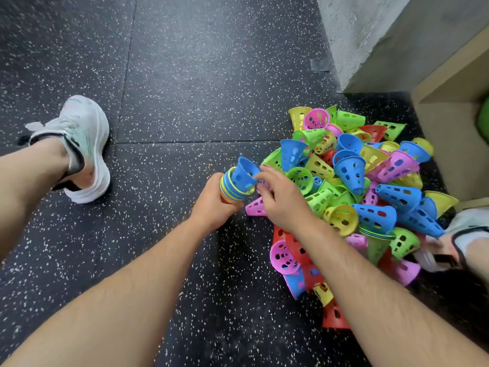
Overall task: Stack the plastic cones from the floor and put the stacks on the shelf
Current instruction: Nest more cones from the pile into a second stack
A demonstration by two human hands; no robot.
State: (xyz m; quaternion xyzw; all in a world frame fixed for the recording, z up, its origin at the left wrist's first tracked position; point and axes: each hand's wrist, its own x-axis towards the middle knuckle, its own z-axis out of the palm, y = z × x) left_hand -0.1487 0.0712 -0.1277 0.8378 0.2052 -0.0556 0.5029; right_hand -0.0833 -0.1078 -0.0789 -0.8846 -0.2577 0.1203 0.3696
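— Blue cone (244,174), top of the stack (231,192): which way does it face?
— Wide mouth up and away, toward the pile (352,181); its narrow end is sunk inside the stack's coloured rims. The stack's long axis tilts, with its base low in the left hand (211,205), whose fingers wrap round it. The right hand (283,200) pinches the blue cone's rim between thumb and fingertips.
— Where is this?
— Over the black speckled floor (185,75), at the pile's left edge. A pink cone (255,207) lies on its side just under the hands, tip pointing left.
— Room to move?
— Open floor runs left to a white shoe (79,144) and ahead to the concrete wall (370,35). On the right, the pile crowds against the wooden shelf (449,128), the other shoe (468,229) at its near edge.
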